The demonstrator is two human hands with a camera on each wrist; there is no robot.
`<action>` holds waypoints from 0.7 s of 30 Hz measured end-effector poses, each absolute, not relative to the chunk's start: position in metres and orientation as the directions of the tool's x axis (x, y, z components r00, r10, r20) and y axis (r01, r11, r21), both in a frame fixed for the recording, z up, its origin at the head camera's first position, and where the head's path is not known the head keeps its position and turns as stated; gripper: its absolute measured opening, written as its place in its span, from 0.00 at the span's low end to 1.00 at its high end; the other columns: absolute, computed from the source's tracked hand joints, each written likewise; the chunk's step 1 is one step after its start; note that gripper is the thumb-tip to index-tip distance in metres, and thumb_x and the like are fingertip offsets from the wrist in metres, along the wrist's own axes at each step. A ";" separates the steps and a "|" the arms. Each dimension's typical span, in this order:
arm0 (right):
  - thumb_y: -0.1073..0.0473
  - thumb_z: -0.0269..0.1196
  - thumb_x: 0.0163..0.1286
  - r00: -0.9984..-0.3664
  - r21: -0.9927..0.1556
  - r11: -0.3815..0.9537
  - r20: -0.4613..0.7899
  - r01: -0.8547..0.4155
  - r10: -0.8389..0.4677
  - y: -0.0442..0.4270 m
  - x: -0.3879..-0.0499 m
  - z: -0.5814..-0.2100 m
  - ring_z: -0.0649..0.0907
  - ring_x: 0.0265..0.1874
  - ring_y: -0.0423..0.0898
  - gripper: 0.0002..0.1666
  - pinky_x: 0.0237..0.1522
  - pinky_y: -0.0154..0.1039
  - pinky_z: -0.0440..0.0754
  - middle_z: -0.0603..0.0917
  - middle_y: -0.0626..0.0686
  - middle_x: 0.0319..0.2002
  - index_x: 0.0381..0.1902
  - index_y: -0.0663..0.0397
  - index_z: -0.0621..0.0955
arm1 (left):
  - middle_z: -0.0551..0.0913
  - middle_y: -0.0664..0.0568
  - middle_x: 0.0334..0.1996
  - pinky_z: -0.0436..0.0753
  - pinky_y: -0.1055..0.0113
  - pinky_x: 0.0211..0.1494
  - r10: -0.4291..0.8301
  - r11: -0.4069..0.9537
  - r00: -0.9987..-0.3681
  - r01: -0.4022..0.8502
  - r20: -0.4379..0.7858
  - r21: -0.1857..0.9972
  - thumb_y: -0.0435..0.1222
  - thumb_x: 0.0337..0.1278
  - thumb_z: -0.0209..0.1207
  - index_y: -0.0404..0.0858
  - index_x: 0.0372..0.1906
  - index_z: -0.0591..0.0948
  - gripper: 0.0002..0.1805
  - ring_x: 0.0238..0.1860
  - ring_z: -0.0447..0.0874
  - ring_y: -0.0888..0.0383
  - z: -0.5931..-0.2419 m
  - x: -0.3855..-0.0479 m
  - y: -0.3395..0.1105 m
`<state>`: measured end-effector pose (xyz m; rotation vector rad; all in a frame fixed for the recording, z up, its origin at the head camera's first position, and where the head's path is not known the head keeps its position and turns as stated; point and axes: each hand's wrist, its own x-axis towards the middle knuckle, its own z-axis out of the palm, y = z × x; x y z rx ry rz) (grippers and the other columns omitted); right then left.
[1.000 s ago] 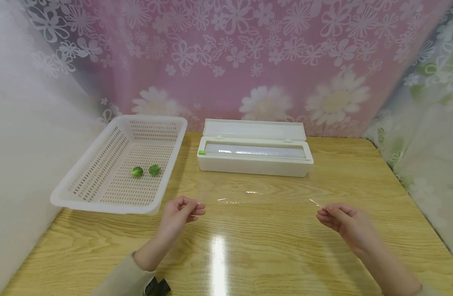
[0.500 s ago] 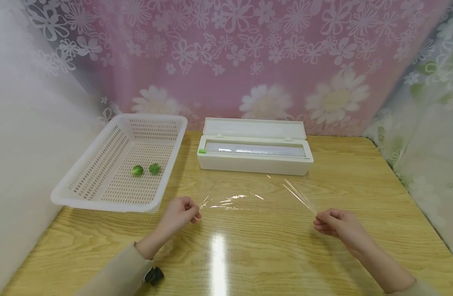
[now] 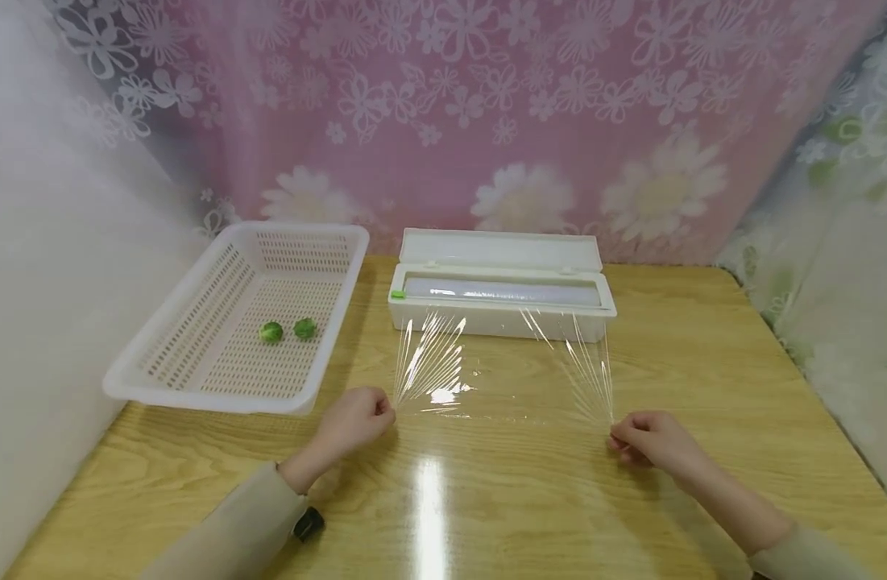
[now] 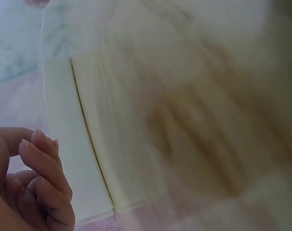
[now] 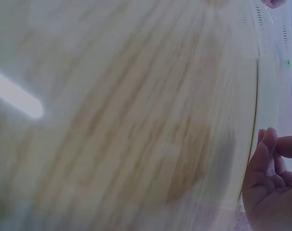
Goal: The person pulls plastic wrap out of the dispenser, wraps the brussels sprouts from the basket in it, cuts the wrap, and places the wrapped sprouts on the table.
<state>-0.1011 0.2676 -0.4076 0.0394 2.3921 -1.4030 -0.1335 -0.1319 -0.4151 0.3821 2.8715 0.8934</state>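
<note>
A clear sheet of cling film (image 3: 446,395) spans the gap between both hands, its upper part in front of the white dispenser box (image 3: 608,304). My left hand (image 3: 358,417) pinches the near left corner between thumb and forefinger; my right hand (image 3: 653,440) pinches the near right corner. Creases fan out from each pinch. Inside the box, whose lid (image 3: 501,251) stands raised, lies the film roll (image 3: 501,292). A green slider (image 3: 398,295) sits at the box's left end. In the wrist views the left hand (image 4: 37,183) and right hand (image 5: 271,185) both have curled fingers.
At the left stands a white perforated basket (image 3: 218,403) holding two small round green vegetables (image 3: 271,332), like Brussels sprouts. The wooden table (image 3: 501,507) carries everything. A pink floral curtain (image 3: 428,185) hangs behind, and pale fabric covers both sides.
The film has been pulled from loose and barely visible to taut, with creases reaching up to the box. Both hands have come slightly nearer to me, the right one also a little leftward.
</note>
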 end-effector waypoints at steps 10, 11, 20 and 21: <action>0.62 0.54 0.61 -0.946 -0.650 0.760 -0.244 -0.002 -0.212 0.263 -0.115 -0.418 0.71 0.13 0.43 0.12 0.16 0.35 0.70 0.73 0.48 0.15 0.18 0.58 0.74 | 0.56 0.59 0.07 0.54 0.70 0.11 0.309 0.920 -0.950 0.285 -0.052 0.270 0.33 0.39 0.50 0.45 0.08 0.61 0.15 0.11 0.53 0.63 -0.417 -0.140 -0.122; 0.62 0.54 0.61 -0.944 -0.645 0.764 -0.250 -0.002 -0.214 0.262 -0.116 -0.419 0.71 0.13 0.43 0.12 0.16 0.35 0.70 0.73 0.48 0.14 0.18 0.58 0.74 | 0.55 0.59 0.07 0.53 0.70 0.11 0.314 0.923 -0.948 0.291 -0.056 0.252 0.33 0.38 0.50 0.45 0.08 0.59 0.15 0.12 0.52 0.63 -0.417 -0.140 -0.121; 0.63 0.53 0.60 -0.923 -0.659 0.751 -0.312 0.039 -0.226 0.263 -0.122 -0.423 0.75 0.14 0.43 0.12 0.19 0.37 0.75 0.73 0.49 0.15 0.17 0.59 0.73 | 0.52 0.59 0.07 0.49 0.72 0.11 0.336 0.932 -0.926 0.299 -0.173 0.206 0.28 0.36 0.46 0.46 0.07 0.57 0.16 0.11 0.48 0.63 -0.419 -0.149 -0.113; 0.63 0.53 0.60 -0.920 -0.659 0.751 -0.316 0.037 -0.231 0.263 -0.122 -0.423 0.75 0.14 0.43 0.13 0.19 0.37 0.75 0.74 0.49 0.15 0.17 0.58 0.72 | 0.52 0.58 0.07 0.50 0.72 0.11 0.338 0.933 -0.923 0.301 -0.186 0.198 0.28 0.36 0.46 0.46 0.07 0.57 0.16 0.11 0.48 0.63 -0.419 -0.150 -0.112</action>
